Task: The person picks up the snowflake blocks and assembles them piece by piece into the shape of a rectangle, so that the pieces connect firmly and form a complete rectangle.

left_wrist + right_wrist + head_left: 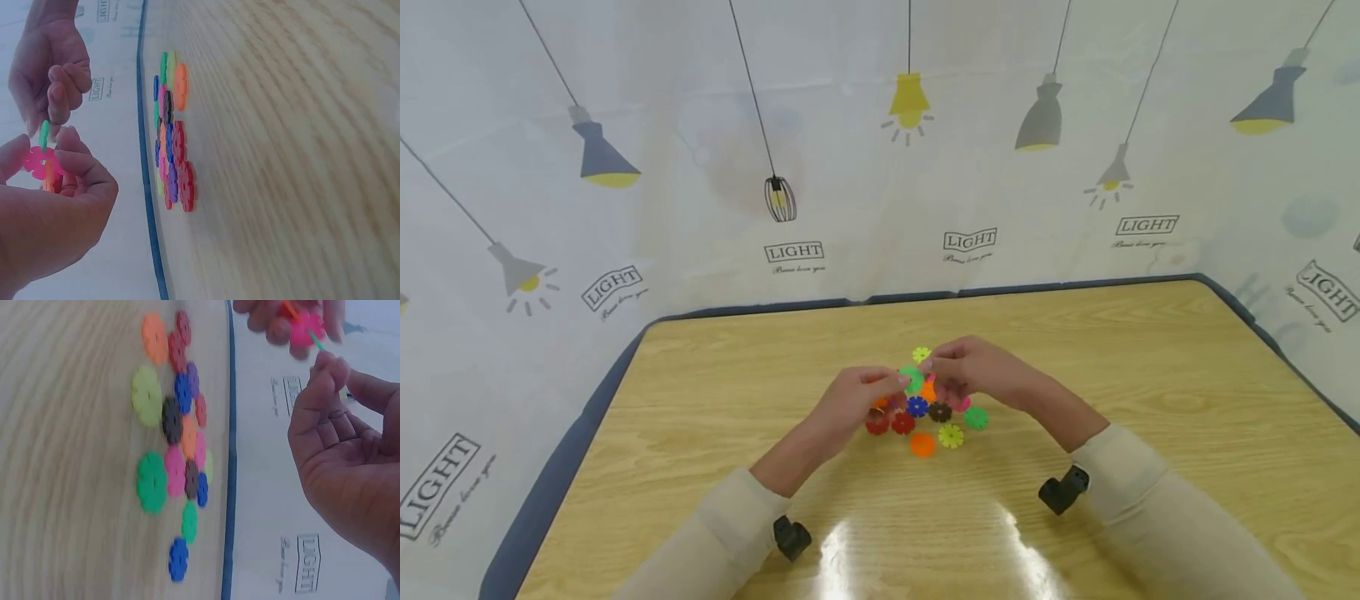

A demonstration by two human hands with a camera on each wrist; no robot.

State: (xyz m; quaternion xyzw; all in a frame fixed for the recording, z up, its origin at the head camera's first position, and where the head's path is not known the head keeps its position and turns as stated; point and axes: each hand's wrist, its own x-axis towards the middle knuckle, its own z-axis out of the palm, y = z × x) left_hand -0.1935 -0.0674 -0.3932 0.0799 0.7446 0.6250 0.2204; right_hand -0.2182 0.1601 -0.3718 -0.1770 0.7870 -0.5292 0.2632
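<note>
Hands [850, 402] [983, 368], two, hold three discs [37, 164] [49, 177] [44, 134]: pink, orange, green.

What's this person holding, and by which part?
The left hand pinches a pink disc by opposite edges; the right hand pinches a green disc by its edge.
</note>
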